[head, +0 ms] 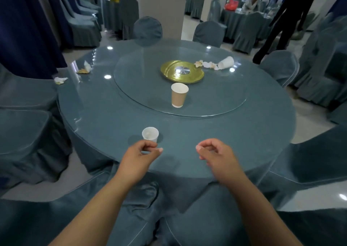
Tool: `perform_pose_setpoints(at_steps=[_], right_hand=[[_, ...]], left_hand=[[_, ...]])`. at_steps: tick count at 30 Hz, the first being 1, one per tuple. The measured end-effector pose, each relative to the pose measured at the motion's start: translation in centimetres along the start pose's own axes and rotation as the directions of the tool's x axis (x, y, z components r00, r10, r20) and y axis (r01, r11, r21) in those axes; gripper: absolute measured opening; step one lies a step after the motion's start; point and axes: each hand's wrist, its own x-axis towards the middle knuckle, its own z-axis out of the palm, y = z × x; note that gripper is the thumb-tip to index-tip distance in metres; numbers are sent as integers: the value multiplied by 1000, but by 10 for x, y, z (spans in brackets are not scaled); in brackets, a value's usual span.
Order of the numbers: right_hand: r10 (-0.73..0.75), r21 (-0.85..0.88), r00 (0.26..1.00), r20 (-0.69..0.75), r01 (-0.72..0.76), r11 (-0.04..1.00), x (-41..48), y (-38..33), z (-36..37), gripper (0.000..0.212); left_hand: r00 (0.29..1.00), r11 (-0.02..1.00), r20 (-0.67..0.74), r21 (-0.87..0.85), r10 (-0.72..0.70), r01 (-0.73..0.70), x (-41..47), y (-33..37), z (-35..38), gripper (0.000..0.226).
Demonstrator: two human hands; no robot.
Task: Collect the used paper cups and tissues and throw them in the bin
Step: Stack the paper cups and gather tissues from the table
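A small white paper cup point(150, 135) stands near the round table's front edge. My left hand point(139, 156) hovers just below it, fingers loosely curled, holding nothing. My right hand point(216, 154) hangs over the table to the right, also loosely curled and empty. A brown paper cup point(179, 95) stands upright on the glass turntable point(216, 103). A white cup point(226, 62) lies on its side at the far right beside crumpled tissues point(205, 64). More tissues lie at the far left point(85, 68) and on a chair point(60, 80). No bin is in view.
A gold plate point(195, 74) sits at the turntable's centre. Covered chairs point(26, 133) ring the table point(244, 142), one directly below me. A pillar point(161, 9) stands behind it. A person in black point(281, 25) stands at the far right, near another table with a seated person.
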Motion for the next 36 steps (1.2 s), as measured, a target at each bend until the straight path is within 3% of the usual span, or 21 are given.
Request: perform_pose_setpoints(at_steps=[11,19,24,30,36], right_hand=[[49,-128,999,21,-46,991,63,-3,52,12],[96,-159,994,48,-87,983,98,6,59,6],[110,-185,991,80,-94,978,128,15,58,8],[144,-212,980,135,-113,971,173,24,47,7],[114,-190,977,183,-79,979,222,28,46,6]], left_hand=[[1000,999,-1,36,-20,20,89,-27,-26,24],[1000,943,2,332,-21,19,124,-55,-18,84],[995,919,10,384,-103,91,146,-67,-7,102],[985,889,13,433,-171,149,177,-75,16,104],[982,901,-104,393,-157,185,204,-61,23,75]])
